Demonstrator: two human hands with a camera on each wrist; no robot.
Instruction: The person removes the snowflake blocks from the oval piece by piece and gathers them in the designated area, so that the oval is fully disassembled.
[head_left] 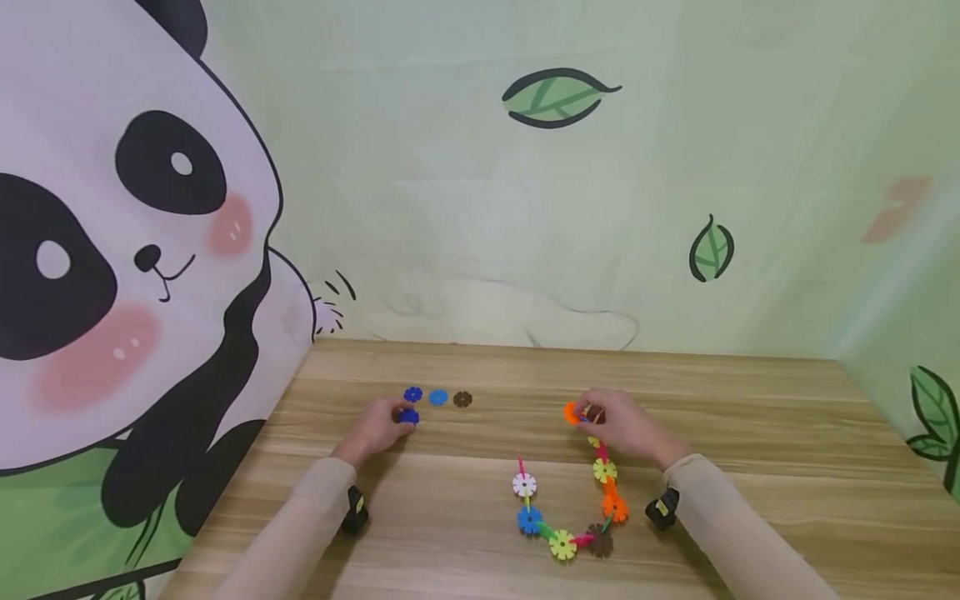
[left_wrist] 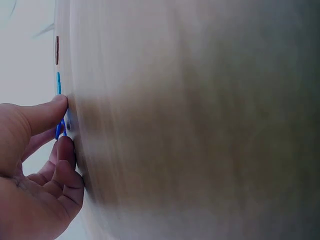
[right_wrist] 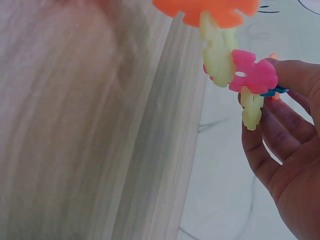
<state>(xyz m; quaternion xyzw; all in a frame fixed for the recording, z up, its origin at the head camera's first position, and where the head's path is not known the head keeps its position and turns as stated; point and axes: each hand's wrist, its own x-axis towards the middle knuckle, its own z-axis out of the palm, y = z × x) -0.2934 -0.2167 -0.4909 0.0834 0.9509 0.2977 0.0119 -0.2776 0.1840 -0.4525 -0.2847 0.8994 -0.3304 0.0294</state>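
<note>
In the head view my left hand point(head_left: 375, 430) is at a dark blue snowflake disc point(head_left: 408, 416) on the left of the table. The left wrist view shows the thumb and fingertips pinching that blue disc point(left_wrist: 59, 131), seen nearly edge-on. My right hand point(head_left: 621, 422) pinches the upper end of a chain of interlocking snowflake discs point(head_left: 615, 507), by an orange disc point(head_left: 572, 413). From there the chain curves down and round in a U, ending in a white disc point(head_left: 524, 484) with a pink one. A pink disc point(right_wrist: 255, 75) shows beside the right fingertips; fingers hide part of that end.
Beyond the left hand lie another dark blue disc point(head_left: 413, 394), a light blue disc point(head_left: 438, 397) and a brown disc point(head_left: 462, 399) in a row. The wooden table point(head_left: 450, 467) ends at a pale green wall point(head_left: 420, 183) with a panda and leaves.
</note>
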